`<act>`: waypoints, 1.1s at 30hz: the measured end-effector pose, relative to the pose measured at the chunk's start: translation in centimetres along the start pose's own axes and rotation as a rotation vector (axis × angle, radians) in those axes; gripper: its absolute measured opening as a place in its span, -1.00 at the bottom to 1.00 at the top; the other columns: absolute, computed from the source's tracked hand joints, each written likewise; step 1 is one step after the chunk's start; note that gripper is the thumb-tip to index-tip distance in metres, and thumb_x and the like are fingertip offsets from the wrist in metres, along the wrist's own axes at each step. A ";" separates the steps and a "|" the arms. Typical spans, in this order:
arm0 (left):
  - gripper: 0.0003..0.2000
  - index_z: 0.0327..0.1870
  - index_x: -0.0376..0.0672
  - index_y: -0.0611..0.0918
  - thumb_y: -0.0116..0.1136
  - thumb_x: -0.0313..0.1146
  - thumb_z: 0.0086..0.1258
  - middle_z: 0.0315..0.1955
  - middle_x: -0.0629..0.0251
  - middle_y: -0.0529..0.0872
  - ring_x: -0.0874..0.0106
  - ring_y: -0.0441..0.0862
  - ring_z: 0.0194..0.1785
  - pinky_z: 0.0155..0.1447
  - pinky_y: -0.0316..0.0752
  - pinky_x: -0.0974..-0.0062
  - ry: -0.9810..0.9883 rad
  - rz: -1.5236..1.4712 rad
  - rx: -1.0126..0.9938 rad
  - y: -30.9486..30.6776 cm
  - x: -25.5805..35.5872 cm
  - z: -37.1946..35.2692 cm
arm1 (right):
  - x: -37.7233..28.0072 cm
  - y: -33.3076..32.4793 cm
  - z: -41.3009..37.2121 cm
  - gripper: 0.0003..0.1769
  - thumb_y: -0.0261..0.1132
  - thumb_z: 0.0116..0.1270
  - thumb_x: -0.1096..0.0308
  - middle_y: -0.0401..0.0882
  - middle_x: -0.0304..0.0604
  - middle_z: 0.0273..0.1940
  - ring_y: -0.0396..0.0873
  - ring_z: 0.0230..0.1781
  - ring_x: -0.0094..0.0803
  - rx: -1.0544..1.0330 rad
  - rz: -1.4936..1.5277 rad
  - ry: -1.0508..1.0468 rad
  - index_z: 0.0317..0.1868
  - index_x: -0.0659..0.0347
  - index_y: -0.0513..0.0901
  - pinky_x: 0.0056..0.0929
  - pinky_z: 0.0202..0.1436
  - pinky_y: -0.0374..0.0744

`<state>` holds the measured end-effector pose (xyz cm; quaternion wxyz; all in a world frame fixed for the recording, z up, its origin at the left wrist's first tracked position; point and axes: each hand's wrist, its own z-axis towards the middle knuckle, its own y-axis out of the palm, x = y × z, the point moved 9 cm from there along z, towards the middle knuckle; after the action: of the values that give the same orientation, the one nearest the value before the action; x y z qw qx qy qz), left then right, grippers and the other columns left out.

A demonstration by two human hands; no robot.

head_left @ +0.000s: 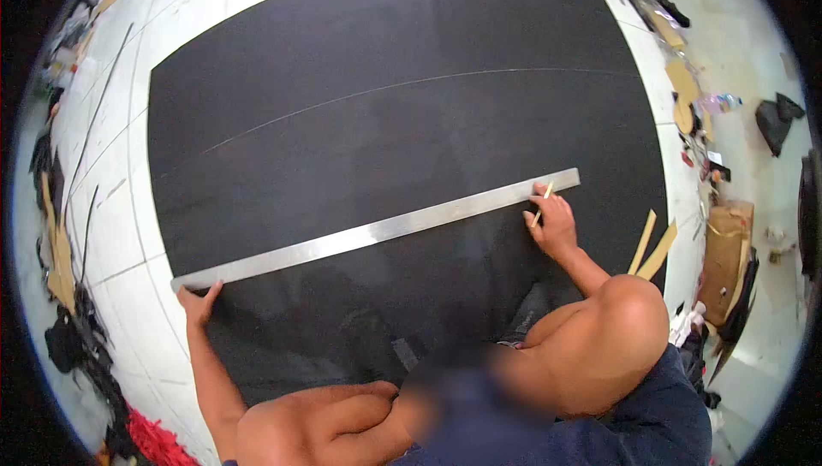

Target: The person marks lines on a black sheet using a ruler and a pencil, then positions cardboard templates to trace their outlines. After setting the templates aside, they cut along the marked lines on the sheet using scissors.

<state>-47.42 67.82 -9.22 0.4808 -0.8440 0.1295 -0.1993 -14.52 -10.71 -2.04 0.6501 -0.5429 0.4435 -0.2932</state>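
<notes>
A long metal ruler (368, 233) lies slantwise across a large black sheet (402, 141), its right end farther from me. My left hand (199, 302) grips the ruler's left end, near the sheet's left edge, with the thumb on the near side. Close to the other end, my right hand (556, 223) holds a thin pale-yellow pencil (548, 191) between its fingers. Fingertips of that hand also touch the ruler's near edge. Farther away, a thin pale curved line (368, 92) runs across the sheet.
Two tan strips (658, 249) lie on the sheet's right edge. White floor tiles (120, 231) surround it. Scraps and dark cloth line the left side. To the right are a brown cardboard piece (726, 248), a plastic bottle (722, 103) and a black bag (775, 124).
</notes>
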 end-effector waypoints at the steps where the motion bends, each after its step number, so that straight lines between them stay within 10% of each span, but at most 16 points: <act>1: 0.34 0.43 -0.69 0.19 0.63 0.29 -0.15 0.41 -0.38 0.28 -0.11 0.30 0.48 0.55 0.24 0.09 -0.003 -0.024 -0.014 -0.1 -0.2 -0.3 | -0.2 -0.2 0.1 -0.56 0.43 0.29 0.28 0.53 -0.02 0.36 0.47 0.39 -0.06 0.006 -0.002 -0.026 0.16 0.14 0.59 0.00 0.40 0.39; 16: 0.55 0.58 -0.54 -0.12 0.56 0.44 -0.22 0.60 -0.30 -0.14 -0.05 -0.23 0.70 0.71 -0.12 0.14 -0.144 -0.038 0.056 0.3 0.6 -3.1 | 1.3 1.3 -0.2 -0.63 0.28 0.42 0.42 0.45 0.06 0.44 0.42 0.46 0.02 -0.048 -0.012 -0.006 0.20 0.30 0.56 -0.13 0.49 0.37; 33: 0.55 0.60 -0.48 -0.15 0.50 0.50 -0.19 0.61 -0.31 -0.19 -0.05 -0.27 0.70 0.71 -0.15 0.15 -0.175 0.028 0.015 0.4 0.9 -3.3 | 1.1 1.0 -0.2 -0.63 0.25 0.47 0.38 0.43 0.05 0.46 0.40 0.47 0.01 -0.097 -0.061 0.013 0.24 0.28 0.53 -0.12 0.50 0.35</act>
<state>-48.14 64.75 -7.82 0.4992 -0.8527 0.0974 -0.1189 -14.34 -11.49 -3.29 0.6108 -0.5851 0.4448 -0.2944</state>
